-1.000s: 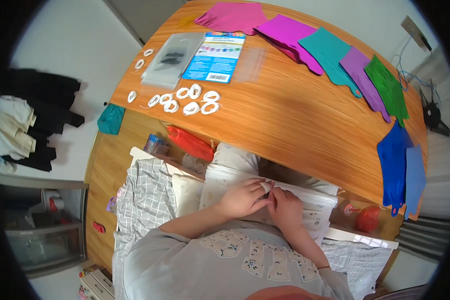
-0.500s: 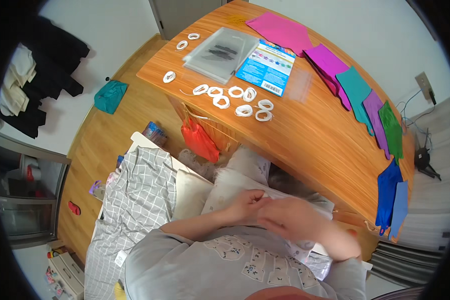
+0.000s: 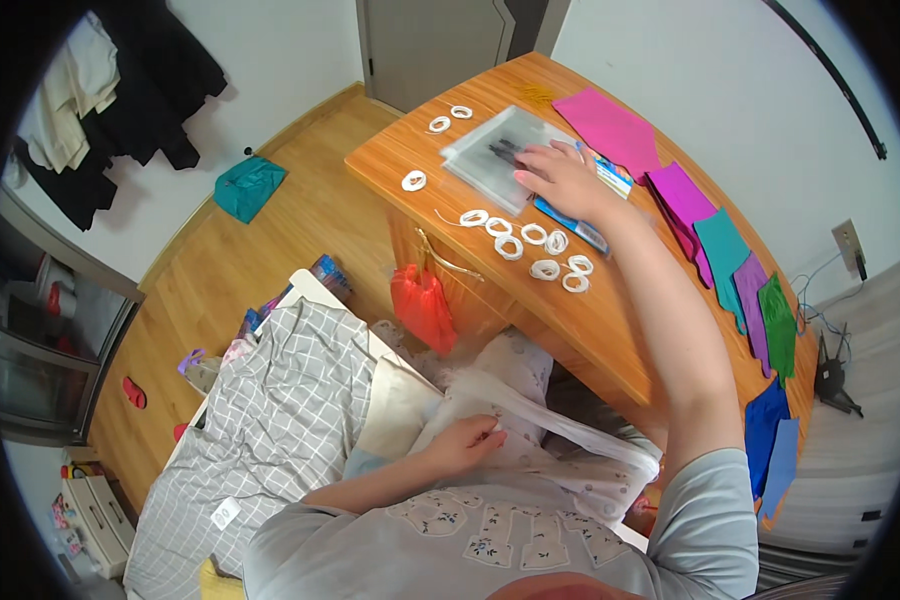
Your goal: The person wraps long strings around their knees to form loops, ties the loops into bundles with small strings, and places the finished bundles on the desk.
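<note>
My right hand (image 3: 565, 183) reaches over the wooden table, its fingers spread over a stack of clear plastic sleeves (image 3: 475, 165) with dark marks and a blue printed card (image 3: 580, 228). The hand covers part of both. Whether it presses on them or only hovers is hard to tell. My left hand (image 3: 467, 445) stays low above my lap with its fingers curled in; anything inside them is hidden. Several white cord coils (image 3: 533, 234) lie along the table's near edge, close to the card.
Coloured sheets, among them a pink one (image 3: 610, 133), a teal one (image 3: 720, 260) and a blue one (image 3: 765, 430), line the table's (image 3: 630, 300) far and right edges. A red bag (image 3: 423, 305) hangs below the table front. A bed with a checked cover (image 3: 280, 400) stands at left.
My right hand has gone from beside my left hand, above my lap, up to the sleeves and card. My left hand remains low. The view has shifted, so the table appears lower and farther right.
</note>
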`<state>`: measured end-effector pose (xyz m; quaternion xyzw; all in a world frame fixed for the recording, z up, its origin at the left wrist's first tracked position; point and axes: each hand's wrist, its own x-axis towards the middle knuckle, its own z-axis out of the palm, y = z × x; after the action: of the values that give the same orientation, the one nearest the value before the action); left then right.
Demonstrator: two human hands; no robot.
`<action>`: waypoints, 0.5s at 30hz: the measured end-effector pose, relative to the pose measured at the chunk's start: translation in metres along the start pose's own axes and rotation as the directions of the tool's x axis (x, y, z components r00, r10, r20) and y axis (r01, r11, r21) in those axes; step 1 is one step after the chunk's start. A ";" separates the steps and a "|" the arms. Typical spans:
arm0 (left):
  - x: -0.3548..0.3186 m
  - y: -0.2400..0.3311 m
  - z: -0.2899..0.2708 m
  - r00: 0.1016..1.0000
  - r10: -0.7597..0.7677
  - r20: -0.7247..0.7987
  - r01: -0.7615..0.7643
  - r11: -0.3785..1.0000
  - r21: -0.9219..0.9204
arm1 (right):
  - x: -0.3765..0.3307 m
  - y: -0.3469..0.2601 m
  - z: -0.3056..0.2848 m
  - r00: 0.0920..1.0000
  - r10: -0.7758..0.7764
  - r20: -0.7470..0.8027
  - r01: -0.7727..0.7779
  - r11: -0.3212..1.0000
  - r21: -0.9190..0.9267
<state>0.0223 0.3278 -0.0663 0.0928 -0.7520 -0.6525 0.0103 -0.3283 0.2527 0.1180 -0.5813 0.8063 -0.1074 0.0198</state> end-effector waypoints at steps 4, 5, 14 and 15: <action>-0.002 0.000 -0.005 1.000 0.016 0.008 -0.017 0.994 0.108 | 0.011 0.009 0.004 0.997 0.083 -0.003 -0.083 0.994 -0.071; 0.000 -0.001 -0.006 1.000 0.020 0.004 -0.020 0.994 0.110 | 0.013 0.011 0.006 0.994 0.110 -0.005 -0.110 0.991 -0.073; 0.024 0.010 -0.019 0.990 0.129 -0.047 -0.119 0.975 0.187 | -0.079 0.006 -0.030 0.999 0.010 -0.054 -0.008 0.999 0.044; 0.025 0.007 -0.016 0.991 0.130 -0.036 -0.122 0.976 0.183 | -0.097 0.006 -0.026 0.998 0.021 -0.052 -0.019 0.999 0.042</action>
<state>-0.0012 0.3091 -0.0593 0.0612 -0.8119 -0.5774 0.0611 -0.3066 0.3494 0.1337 -0.5695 0.8101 -0.1389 0.0117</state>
